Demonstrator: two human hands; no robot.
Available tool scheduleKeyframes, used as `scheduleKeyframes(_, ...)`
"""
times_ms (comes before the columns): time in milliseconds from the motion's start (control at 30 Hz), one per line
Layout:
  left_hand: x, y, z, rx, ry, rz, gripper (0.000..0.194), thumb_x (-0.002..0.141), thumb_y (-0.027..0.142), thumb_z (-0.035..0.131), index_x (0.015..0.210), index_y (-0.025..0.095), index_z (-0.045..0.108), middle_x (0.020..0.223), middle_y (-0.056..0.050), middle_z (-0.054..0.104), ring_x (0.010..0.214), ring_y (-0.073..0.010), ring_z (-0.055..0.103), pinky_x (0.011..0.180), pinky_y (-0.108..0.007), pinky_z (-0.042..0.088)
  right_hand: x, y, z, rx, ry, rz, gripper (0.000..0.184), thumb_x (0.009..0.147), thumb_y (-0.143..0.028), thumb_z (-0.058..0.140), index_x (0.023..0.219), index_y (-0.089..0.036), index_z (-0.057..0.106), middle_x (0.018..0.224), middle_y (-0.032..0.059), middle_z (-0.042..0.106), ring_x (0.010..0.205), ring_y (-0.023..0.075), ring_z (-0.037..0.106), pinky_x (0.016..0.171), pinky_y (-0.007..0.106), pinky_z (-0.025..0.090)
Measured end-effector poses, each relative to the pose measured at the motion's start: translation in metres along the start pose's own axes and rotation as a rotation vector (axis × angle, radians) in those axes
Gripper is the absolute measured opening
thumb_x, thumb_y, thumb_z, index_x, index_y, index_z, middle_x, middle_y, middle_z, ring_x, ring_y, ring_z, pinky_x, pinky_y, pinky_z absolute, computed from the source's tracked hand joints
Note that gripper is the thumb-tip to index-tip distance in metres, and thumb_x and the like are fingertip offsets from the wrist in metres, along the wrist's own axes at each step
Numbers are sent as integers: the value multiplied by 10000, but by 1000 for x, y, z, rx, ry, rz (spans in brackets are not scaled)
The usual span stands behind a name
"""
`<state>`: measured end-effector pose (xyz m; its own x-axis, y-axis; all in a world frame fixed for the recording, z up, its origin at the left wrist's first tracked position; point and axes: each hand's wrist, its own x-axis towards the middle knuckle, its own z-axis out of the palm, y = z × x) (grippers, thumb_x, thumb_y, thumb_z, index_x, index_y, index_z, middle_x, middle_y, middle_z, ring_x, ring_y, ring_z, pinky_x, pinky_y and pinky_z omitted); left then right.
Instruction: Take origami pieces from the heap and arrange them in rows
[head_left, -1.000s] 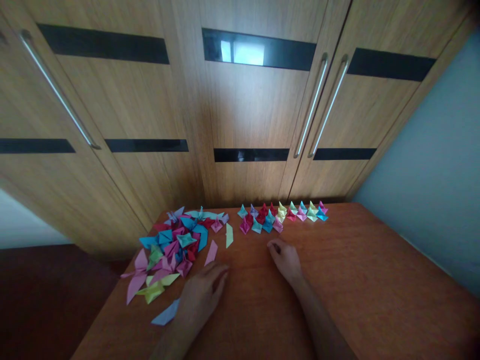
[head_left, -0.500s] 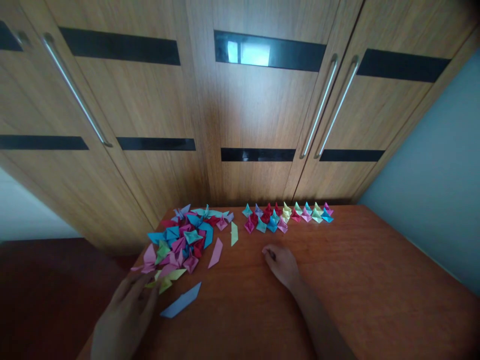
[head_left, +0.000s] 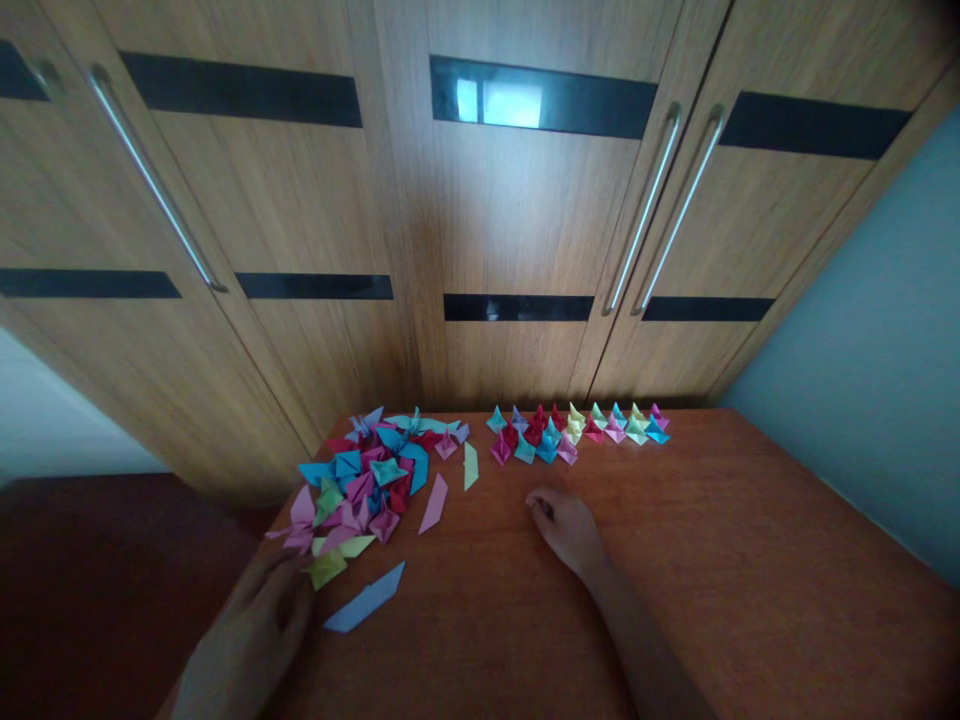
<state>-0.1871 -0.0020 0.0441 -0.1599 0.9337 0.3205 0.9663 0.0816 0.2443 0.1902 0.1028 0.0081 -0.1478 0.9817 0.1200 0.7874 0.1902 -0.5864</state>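
Observation:
My left hand point(head_left: 251, 625) is at the near left edge of the table, fingers drawn together at the left tip of a yellow origami piece point(head_left: 328, 570). Its fingertips are partly hidden, but they appear closed on that piece. Just beyond lies a heap of colourful origami pieces point(head_left: 367, 475) in pink, blue, red and green. My right hand point(head_left: 568, 527) rests on the table as a loose fist, and nothing shows in it. Past it, small pointed origami pieces point(head_left: 551, 437) in many colours stand in rows along the back edge.
Folded paper strips lie singly on the brown table point(head_left: 480, 620): a blue strip point(head_left: 366, 598), a pink strip point(head_left: 433, 503) and a pale green strip point(head_left: 470, 467). A wooden wardrobe point(head_left: 517, 220) with metal handles rises behind the table. On the right is a pale blue wall point(head_left: 862, 380).
The fingers of my left hand have drawn together at the yellow piece, and the hand has shifted slightly down and left. My right hand stays where it was.

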Motion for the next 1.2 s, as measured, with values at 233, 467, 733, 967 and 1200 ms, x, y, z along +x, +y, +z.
scheduleKeyframes(233, -2, -3, -7, 39, -238, -46, 356, 830, 337, 366, 1028, 267, 653, 1141, -19, 659, 957, -242, 651, 776, -320, 530, -1, 0, 1, -18, 4, 3, 227, 862, -281, 436, 857, -242, 659, 767, 0, 679, 711, 144, 606, 637, 213, 369)
scheduleKeyframes(467, -18, -21, 3, -14, -137, -58, 334, 796, 372, 409, 963, 253, 673, 1082, -33, 683, 977, -250, 642, 880, -367, 501, -1, -3, -2, -5, 4, 10, 228, 854, -269, 436, 862, -237, 661, 788, 5, 683, 728, 141, 607, 669, 212, 387)
scheduleKeyframes(733, -23, 23, -2, -294, 88, 43, 287, 796, 479, 479, 834, 270, 672, 929, -19, 719, 843, -241, 674, 762, -357, 558, 0, -4, -4, 195, 1, 1, 269, 859, -319, 423, 837, -206, 666, 696, 13, 657, 656, 151, 598, 637, 240, 426)
scheduleKeyframes(967, 8, 105, 15, -493, 80, 197, 194, 833, 322, 502, 914, 242, 660, 947, -31, 695, 866, -196, 657, 744, -288, 546, -4, -17, -3, 630, -120, -65, 305, 825, -432, 520, 884, -172, 669, 636, -1, 602, 592, 123, 557, 570, 222, 420)
scheduleKeyframes(1200, 39, 163, 39, -596, -117, 377, 243, 845, 172, 463, 983, 243, 649, 952, -29, 678, 851, -153, 636, 776, -260, 501, -6, -20, -5, 819, -184, -94, 315, 751, -431, 634, 929, -172, 657, 691, -15, 587, 612, 102, 526, 573, 205, 396)
